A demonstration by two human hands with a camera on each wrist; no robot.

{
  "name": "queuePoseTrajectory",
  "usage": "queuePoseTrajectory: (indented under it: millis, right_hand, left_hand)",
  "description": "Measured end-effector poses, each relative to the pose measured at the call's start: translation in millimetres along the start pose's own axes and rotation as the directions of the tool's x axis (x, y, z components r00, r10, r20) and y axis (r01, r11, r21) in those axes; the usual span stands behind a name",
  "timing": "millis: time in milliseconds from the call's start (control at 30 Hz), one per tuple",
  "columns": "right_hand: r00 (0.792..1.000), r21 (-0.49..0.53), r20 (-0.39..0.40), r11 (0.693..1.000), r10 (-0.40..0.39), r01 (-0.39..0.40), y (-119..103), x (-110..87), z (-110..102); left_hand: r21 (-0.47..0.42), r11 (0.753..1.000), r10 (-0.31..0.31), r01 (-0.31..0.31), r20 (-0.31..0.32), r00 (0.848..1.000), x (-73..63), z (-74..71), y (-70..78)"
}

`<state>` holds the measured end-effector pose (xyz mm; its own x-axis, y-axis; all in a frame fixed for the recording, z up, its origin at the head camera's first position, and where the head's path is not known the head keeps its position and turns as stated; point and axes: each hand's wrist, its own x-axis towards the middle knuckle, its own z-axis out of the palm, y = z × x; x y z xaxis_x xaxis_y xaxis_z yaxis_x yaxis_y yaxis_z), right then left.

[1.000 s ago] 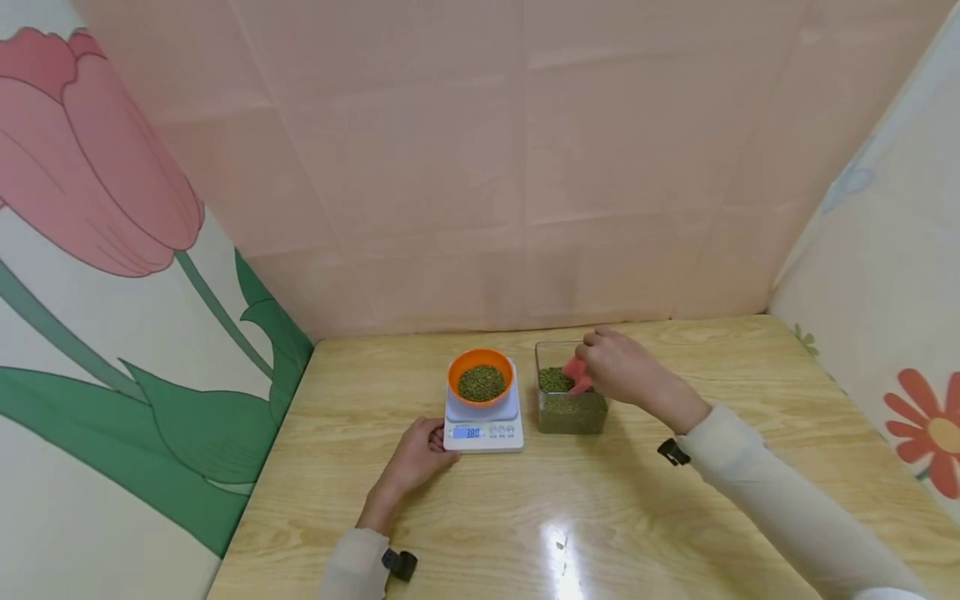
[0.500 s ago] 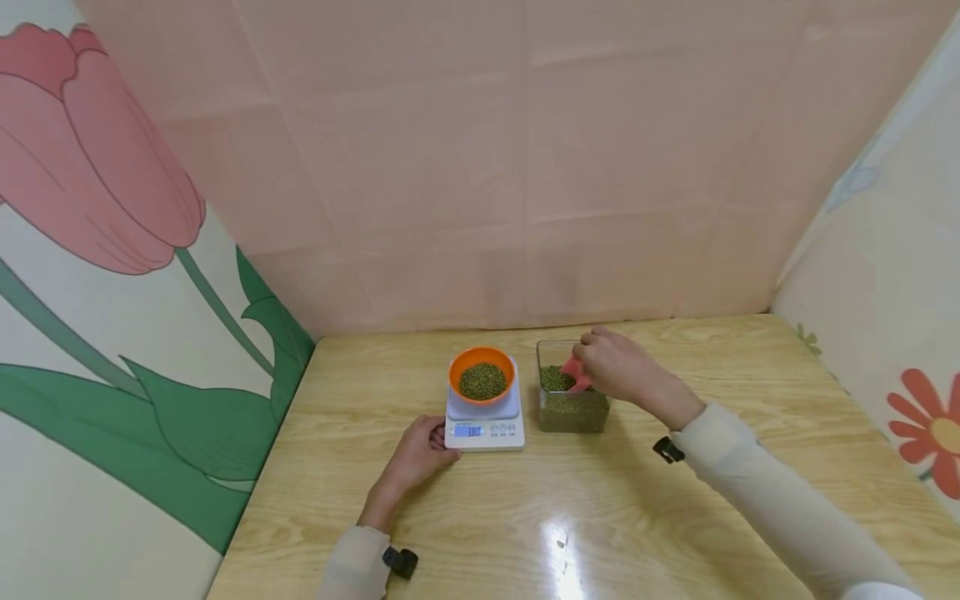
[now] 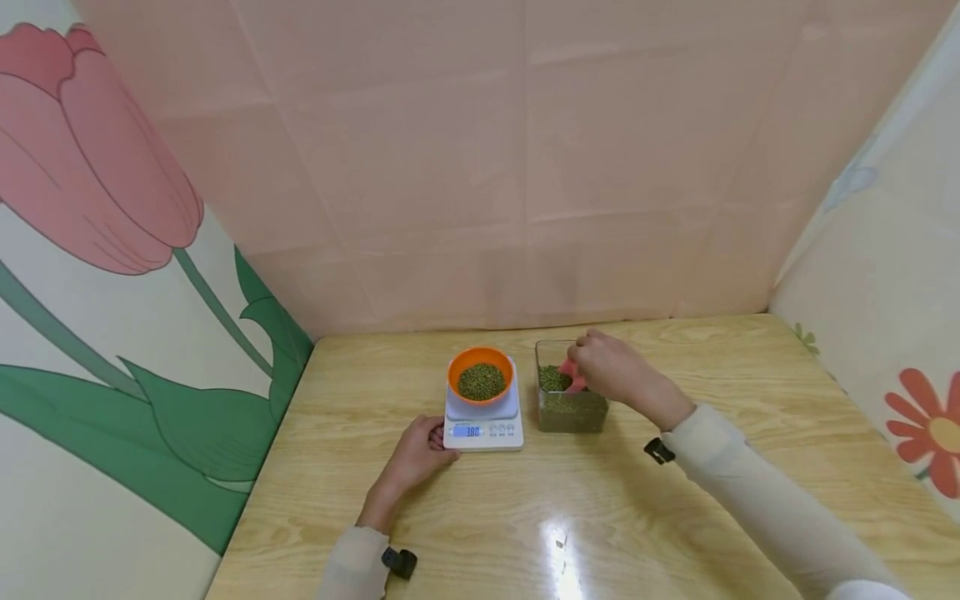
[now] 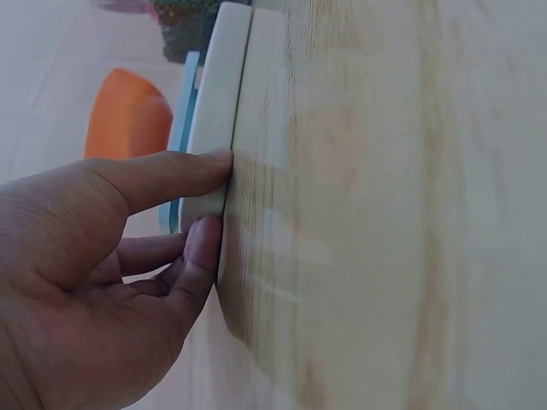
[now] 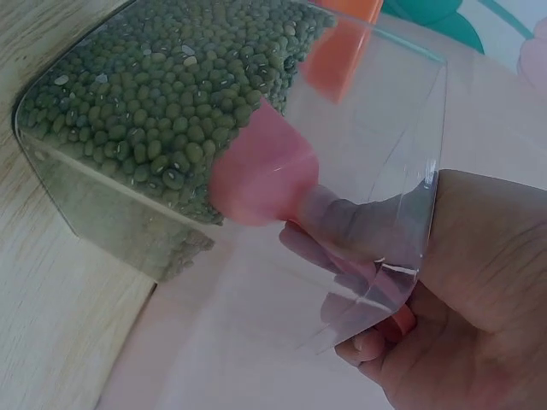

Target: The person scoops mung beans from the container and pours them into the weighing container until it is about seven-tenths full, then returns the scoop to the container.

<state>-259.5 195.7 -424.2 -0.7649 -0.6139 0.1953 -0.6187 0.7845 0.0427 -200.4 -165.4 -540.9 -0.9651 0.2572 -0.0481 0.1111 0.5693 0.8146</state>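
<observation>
On the white kitchen scale [image 3: 482, 433] sits an orange bowl [image 3: 481, 358] with green mung beans [image 3: 481, 382] in it. My left hand [image 3: 417, 454] holds the scale's front left corner, thumb along the front edge and fingers at the side, close to the tabletop in the left wrist view. To the right stands a clear square container [image 3: 572, 414], partly filled with mung beans [image 5: 171, 102]. Reaching in over its rim, my right hand [image 3: 615, 367] grips a pink scoop [image 5: 267, 166] by its handle. The scoop's front edge is down in the beans.
The scale's lit display [image 3: 467, 432] shows digits like 380. Scale and container stand side by side on a wood-grain table [image 3: 480, 517], with a pink backdrop [image 3: 480, 167] behind. Flower-printed panels [image 3: 922, 417] rise at both sides.
My right hand and the scoop have shifted slightly left inside the container. The left hand stays on the scale, and the display looks the same.
</observation>
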Motion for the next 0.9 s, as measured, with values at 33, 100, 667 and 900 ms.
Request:
queuePoseTrajectory:
  millis: [33,100,667,900]
  right_hand:
    - [1.000,0.003,0.007,1.000,0.003,-0.003,0,0.3,0]
    - [1.000,0.008,0.016,1.000,0.011,-0.011,-1,1.1,0]
    - [0.999,0.034,0.051,0.999,0.017,-0.019,-2,7.3,-1]
    - [0.998,0.073,0.066,0.997,0.014,-0.019,-2,10.4,3]
  left_hand:
    - [-0.001,1.000,-0.005,0.005,0.001,1.000,-0.2,0.1,0.3]
    - [0.003,1.000,-0.004,0.004,0.002,1.000,-0.5,0.3,0.4]
    - [-0.011,1.000,-0.018,0.018,0.000,1.000,-2.7,-0.5,2.6]
    - [-0.020,1.000,-0.023,0.023,-0.006,1.000,-2.4,-0.5,2.6]
